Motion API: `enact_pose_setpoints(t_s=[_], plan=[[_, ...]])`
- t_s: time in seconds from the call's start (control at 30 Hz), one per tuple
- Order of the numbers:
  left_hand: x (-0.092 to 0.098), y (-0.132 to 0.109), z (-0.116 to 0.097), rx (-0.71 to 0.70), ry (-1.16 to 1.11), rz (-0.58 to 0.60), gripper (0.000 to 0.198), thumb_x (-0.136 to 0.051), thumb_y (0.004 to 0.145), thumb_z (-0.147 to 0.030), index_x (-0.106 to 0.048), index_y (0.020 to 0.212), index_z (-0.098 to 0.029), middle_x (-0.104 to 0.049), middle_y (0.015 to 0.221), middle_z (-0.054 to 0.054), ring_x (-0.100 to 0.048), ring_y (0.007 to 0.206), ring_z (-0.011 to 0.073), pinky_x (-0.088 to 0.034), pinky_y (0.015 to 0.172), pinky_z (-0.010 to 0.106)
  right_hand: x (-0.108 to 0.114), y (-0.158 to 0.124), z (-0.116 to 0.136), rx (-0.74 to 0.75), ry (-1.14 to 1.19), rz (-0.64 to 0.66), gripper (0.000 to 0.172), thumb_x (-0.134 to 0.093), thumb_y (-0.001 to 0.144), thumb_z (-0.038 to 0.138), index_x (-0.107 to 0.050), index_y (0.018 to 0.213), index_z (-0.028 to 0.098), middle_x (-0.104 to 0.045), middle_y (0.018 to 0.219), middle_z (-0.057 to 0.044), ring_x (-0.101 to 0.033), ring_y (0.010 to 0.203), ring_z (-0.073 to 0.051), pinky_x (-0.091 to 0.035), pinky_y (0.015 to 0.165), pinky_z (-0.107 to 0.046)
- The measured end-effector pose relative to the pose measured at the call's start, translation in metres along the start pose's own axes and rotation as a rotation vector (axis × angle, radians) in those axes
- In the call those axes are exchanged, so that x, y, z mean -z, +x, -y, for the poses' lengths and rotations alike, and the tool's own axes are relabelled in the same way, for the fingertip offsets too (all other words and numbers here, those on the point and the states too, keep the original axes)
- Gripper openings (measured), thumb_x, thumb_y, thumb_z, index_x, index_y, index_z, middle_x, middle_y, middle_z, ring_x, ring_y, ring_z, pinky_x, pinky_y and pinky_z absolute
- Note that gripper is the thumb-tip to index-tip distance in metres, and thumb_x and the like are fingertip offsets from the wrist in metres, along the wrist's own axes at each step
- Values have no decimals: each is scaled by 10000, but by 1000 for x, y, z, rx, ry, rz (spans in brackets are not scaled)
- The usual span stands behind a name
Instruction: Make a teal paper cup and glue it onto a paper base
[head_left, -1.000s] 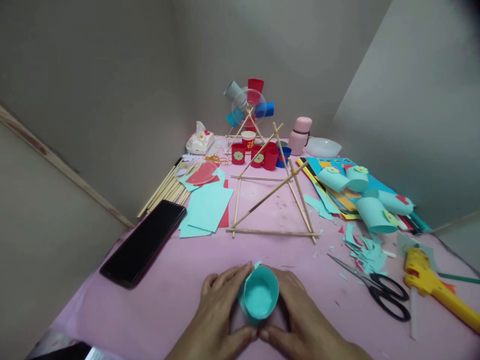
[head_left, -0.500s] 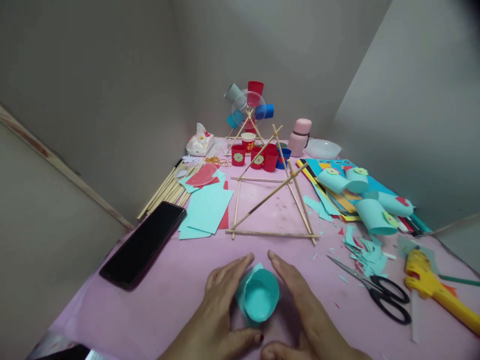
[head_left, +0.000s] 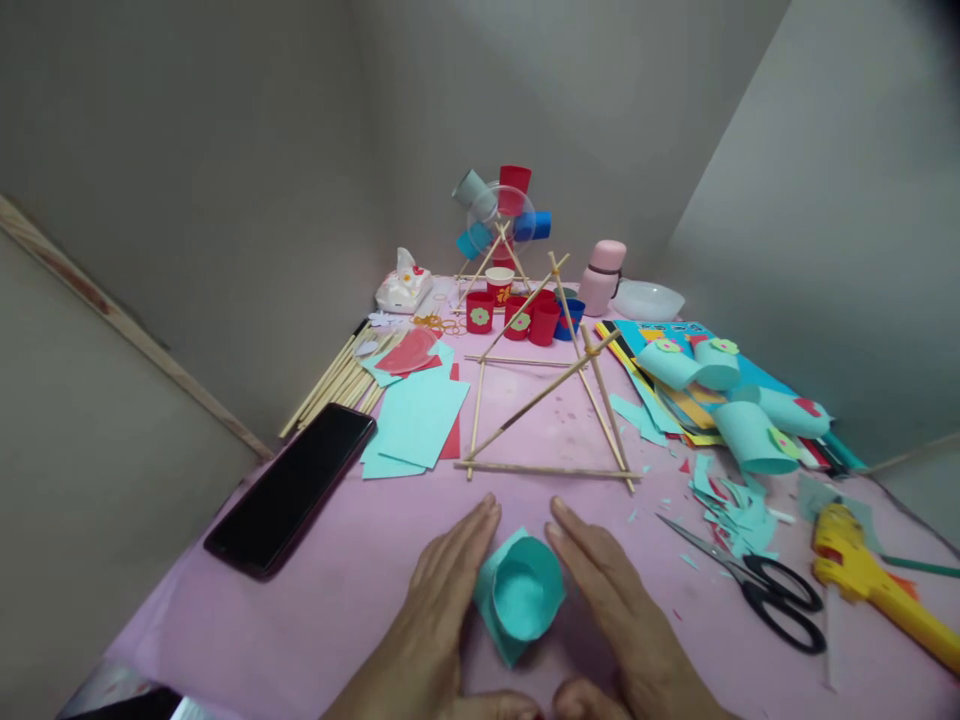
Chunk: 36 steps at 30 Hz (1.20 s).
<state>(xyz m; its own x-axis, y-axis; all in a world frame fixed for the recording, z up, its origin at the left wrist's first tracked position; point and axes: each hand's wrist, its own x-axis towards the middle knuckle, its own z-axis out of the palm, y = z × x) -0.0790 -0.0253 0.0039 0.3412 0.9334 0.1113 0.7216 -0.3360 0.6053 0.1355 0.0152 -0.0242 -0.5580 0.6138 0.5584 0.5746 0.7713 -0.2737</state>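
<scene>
Teal paper cup (head_left: 525, 595) stands near the front edge of the pink table (head_left: 300, 610), its mouth tipped toward the camera, between the two hands. A loose teal flap sticks out below it, and its base cannot be seen. The left hand (head_left: 442, 600) lies flat along its left side and the right hand (head_left: 615, 610) along its right. On both the fingers are stretched out straight, not curled round anything. Whether they press the cup or only sit just beside it is hard to tell. Both thumbs and wrists are cut off by the bottom edge.

A yellow glue gun (head_left: 870, 575) runs out of view at the right, and something dark in the bottom left corner is too cropped to name. At the back a wheel of cups (head_left: 502, 210) on sticks is small and blurry.

A stick frame (head_left: 547, 400) stands on the table beyond the hands, with a black phone (head_left: 289, 490) and teal sheets (head_left: 416, 420) to its left. Scissors (head_left: 757, 585), paper scraps (head_left: 731, 500) and teal paper tubes (head_left: 742, 400) lie to the right. Plain grey walls meet in a corner behind the table.
</scene>
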Motion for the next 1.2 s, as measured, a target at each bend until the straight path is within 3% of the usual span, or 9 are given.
enact_pose_setpoints(t_s=[0.13,0.27,0.4,0.47,0.6,0.83,0.93,1.07,1.2], plan=[[-3,6,-9,-222,319,-134,715,-314,929,-554,20,1488,-259,-218,1559,99,-138,1440,248,-131,1133,510,12,-6,-6,-111,89,0,688,-238,945,576,-91,1501,199,-117,1584,-1,-206,1415,-189,-229,1133,-301],[-10,17,-9,-401,598,-215,638,-328,950,-462,-121,1489,-189,-335,1512,76,-79,1448,228,110,1118,486,13,-10,-9,-174,125,-32,642,-258,965,528,-89,1497,210,-173,1567,12,-203,1406,-128,-206,1127,-228],[-6,21,-9,-467,602,-72,707,-367,872,-633,-363,1408,-172,-465,1429,125,-403,1322,317,-95,1107,596,8,-11,-9,-203,141,-47,607,-258,972,514,-149,1484,207,-260,1537,-29,-243,1392,-124,-235,1113,-225],[-5,20,-9,-458,592,-53,713,-385,852,-657,-383,1400,-201,-457,1435,123,-428,1299,340,-135,1090,616,7,-11,-9,-206,140,-57,602,-252,971,519,-174,1478,202,-281,1528,-41,-251,1389,-123,-235,1111,-220],[-8,17,-8,-332,588,-232,799,-328,813,-735,-206,1471,-296,-369,1494,100,-234,1405,332,-27,1105,586,8,-13,-11,-199,135,-58,610,-257,974,510,-152,1483,191,-291,1527,-48,-260,1388,-122,-258,1104,-221],[-11,1,-8,-3,101,-299,766,-353,866,-653,-90,1487,-288,-245,1555,79,-263,1403,276,-154,1140,506,14,6,-1,73,-50,46,774,-161,935,612,-13,1499,103,17,1594,-38,-123,1438,-196,-61,1156,-331],[-17,-8,-2,283,-234,-351,557,-313,942,-520,-126,1454,-408,-200,1569,-37,-226,1418,210,-174,1152,481,13,22,8,178,-140,102,853,-175,895,677,-17,1495,90,-84,1576,-82,-114,1440,-222,0,1156,-413],[-29,-14,17,404,-426,-413,492,-329,947,-488,-247,1423,-394,-284,1538,-46,-253,1407,196,-137,1166,487,6,32,14,295,-229,264,820,-248,890,683,-188,1478,115,-290,1528,-65,-197,1418,-210,86,1142,-440],[-36,-16,28,462,-502,-400,528,-346,936,-505,-286,1429,-325,-318,1527,-2,-266,1404,204,-148,1167,471,3,34,15,296,-248,247,807,-274,881,690,-291,1443,112,-359,1495,-64,-290,1382,-218,-151,1126,-465]])
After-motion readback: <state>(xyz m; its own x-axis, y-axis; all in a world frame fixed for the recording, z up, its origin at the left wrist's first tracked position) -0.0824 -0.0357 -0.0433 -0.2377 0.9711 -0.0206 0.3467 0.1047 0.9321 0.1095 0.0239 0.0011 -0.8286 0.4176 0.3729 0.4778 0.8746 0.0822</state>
